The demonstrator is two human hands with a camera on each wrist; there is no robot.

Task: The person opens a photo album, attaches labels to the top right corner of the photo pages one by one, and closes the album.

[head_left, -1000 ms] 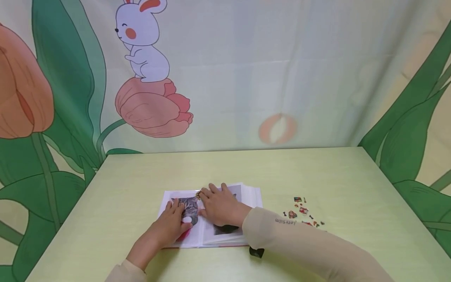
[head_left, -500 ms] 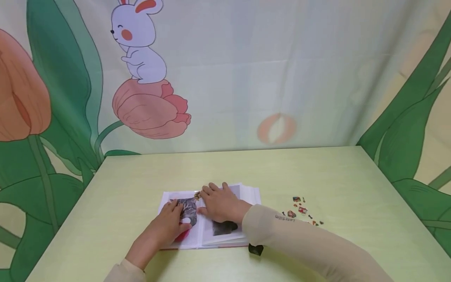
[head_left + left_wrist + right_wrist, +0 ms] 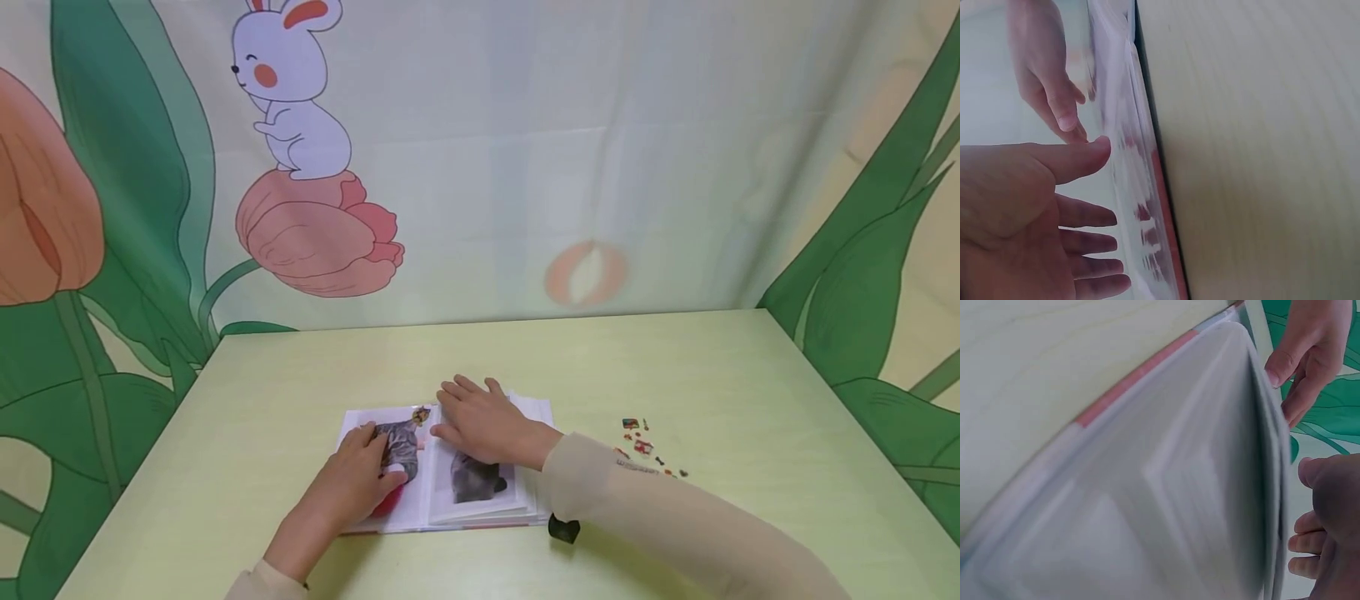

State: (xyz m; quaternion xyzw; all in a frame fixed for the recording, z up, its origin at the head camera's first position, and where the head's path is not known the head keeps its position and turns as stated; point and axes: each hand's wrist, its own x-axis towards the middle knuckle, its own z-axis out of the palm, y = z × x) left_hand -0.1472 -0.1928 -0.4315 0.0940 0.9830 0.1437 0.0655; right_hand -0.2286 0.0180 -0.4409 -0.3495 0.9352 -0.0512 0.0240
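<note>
An open photo album (image 3: 442, 518) lies at the front of the table. Grey striped cat fur fills the picture (image 3: 401, 450) on its left page, with a small brown-and-gold sticker (image 3: 422, 414) at the top corner. My left hand (image 3: 358, 477) rests on that page, fingers straight, and covers part of the picture. Over the upper right page is my right hand (image 3: 486, 423), fingers extended and holding nothing, above a dark grey animal picture (image 3: 476, 479). In the right wrist view the album's page edges (image 3: 1166, 469) fan slightly apart beside the right hand (image 3: 1341, 512).
Several small colourful stickers (image 3: 642, 447) are scattered right of the album, partly behind the right sleeve (image 3: 645, 500). A small black object (image 3: 564, 528) shows under that sleeve. Behind the table (image 3: 712, 367) hangs a curtain (image 3: 465, 167) printed with a rabbit and tulips.
My right hand has moved up and to the right, off the fold, uncovering the sticker and more of the right page's picture. The left hand stays on its page.
</note>
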